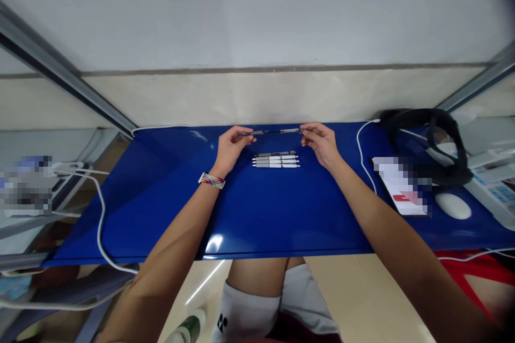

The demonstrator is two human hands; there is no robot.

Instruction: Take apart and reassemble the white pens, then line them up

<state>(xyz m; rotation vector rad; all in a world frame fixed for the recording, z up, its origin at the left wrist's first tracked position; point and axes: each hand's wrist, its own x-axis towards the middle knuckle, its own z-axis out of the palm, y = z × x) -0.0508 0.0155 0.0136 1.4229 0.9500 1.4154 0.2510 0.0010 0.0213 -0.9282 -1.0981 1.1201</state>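
My left hand and my right hand each pinch one end of a slim grey pen, which they hold level above the far part of the blue table. Just below it, on the table, several white and grey pens lie side by side in a neat row between my hands. A woven band circles my left wrist.
A white cable runs along the table's right part, beside a blurred card, a white mouse and a black strap. Another white cable hangs off the left edge. A bottle stands on the floor.
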